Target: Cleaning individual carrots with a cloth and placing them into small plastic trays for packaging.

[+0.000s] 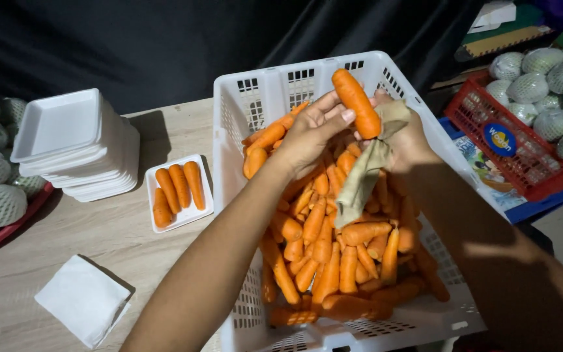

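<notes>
My left hand [311, 133] holds a single orange carrot [356, 103] above a white slotted crate [262, 91] full of carrots [333, 254]. My right hand [408, 140] presses a beige cloth [363, 179] against the same carrot; the cloth hangs down over the pile. Both hands meet over the far half of the crate.
A small white foam tray [200, 212] with several carrots lies left of the crate, beside a stack of empty foam trays [76, 146]. A folded white cloth [83, 300] lies on the wooden table. Net-wrapped round produce fills a red crate [500, 140] at right and a tray at far left.
</notes>
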